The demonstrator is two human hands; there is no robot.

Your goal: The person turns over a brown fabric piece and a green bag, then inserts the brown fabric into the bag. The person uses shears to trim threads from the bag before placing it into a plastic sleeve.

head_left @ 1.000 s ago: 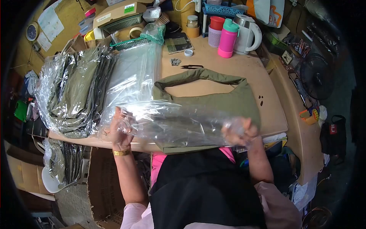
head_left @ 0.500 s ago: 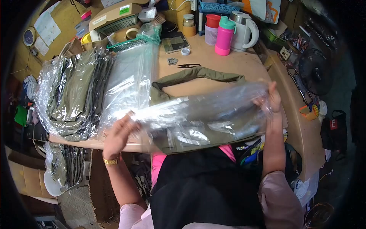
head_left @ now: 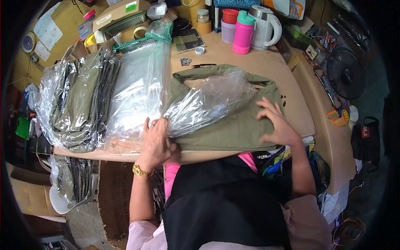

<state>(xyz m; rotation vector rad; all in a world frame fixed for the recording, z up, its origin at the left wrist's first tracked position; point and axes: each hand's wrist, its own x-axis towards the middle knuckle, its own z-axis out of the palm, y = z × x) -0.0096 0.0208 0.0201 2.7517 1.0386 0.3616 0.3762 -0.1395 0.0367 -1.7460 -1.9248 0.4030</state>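
An olive-green garment point(head_left: 233, 135) lies folded at the front of the table, its raised upper edge framing an opening. Over its left half is a crumpled clear plastic bag point(head_left: 200, 109). My left hand point(head_left: 156, 139) is closed at the bag's lower left corner, pinching the plastic; a gold watch is on that wrist. My right hand point(head_left: 277, 125), fingers spread and curved, rests at the garment's right side, holding nothing. Left of the garment lies a stack of flat clear bags point(head_left: 137, 91).
Bagged olive garments point(head_left: 79, 100) are piled at the table's left. Behind lie small black snips point(head_left: 204, 65) and a white lid point(head_left: 200, 51). A pink bottle point(head_left: 243, 35) and a kettle point(head_left: 263, 29) stand at the back. A fan point(head_left: 346, 75) is at right.
The plastic bag, stretched between both hands before, now lies over the garment's left half. My right hand has let go of it and come down onto the garment; my left hand has moved right.
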